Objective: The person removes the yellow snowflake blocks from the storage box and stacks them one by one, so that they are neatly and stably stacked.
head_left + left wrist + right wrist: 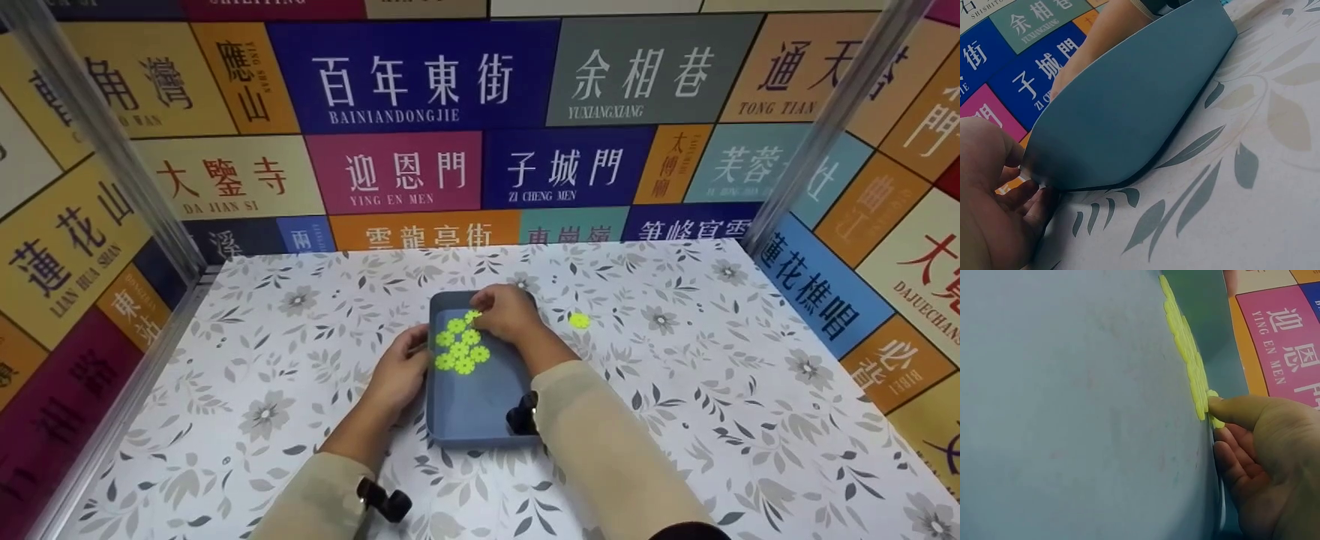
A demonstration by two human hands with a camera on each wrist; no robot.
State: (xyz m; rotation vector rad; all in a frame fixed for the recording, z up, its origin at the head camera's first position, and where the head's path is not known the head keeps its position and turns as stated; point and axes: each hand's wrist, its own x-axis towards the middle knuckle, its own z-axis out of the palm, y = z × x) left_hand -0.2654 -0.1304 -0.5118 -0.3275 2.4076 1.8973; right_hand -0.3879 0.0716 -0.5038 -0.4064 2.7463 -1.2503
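Observation:
A shallow blue-grey tray [476, 412] lies on the patterned table. Several yellow-green flower-shaped pieces [458, 350] sit joined or close together in its left half; the right wrist view has them edge-on as a flat row. My right hand [508, 311] is over the tray's far end, pinching one small yellow-green flower piece [1217, 422] between thumb and fingers, beside the end of that row. At the tray's left side, my left hand [400, 369] holds the wall with curled fingers [1019, 197]. Part of the tray is hidden under the right forearm.
To the right of the tray, a lone yellow-green piece [579, 321] lies on the leaf-patterned tabletop [300, 360]. Walls with coloured, lettered panels [420, 75] enclose the back and sides, with metal posts [817, 127] at the corners.

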